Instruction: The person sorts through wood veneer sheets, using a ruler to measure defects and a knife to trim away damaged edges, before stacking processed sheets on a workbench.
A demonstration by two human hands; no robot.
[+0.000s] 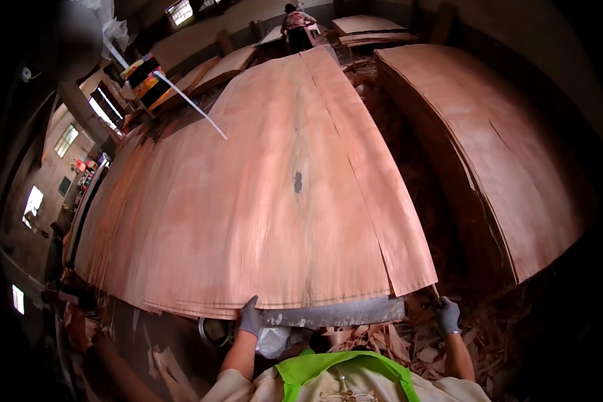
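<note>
A wide stack of reddish wood veneer sheets (pixel 261 221) spreads out in front of me, with a dark knot mark near its middle. A long narrow veneer strip (pixel 382 208) lies along its right side, parted from the rest by a dark, ragged line. My left hand (pixel 250 318), in a grey glove, is closed on the near edge of the veneer, left of a grey metal edge. Off the strip's near right corner, my gloved right hand (pixel 447 317) is closed around a thin, stick-like piece (pixel 436 292), too small to identify.
Another veneer stack (pixel 509 154) stands to the right across a gap. Wood scraps (pixel 388 343) litter the floor below my hands. The grey metal edge (pixel 335 313) juts out under the near sheets. A white rod (pixel 193 107) slants over the far left. Another person (pixel 297 25) is at the far end.
</note>
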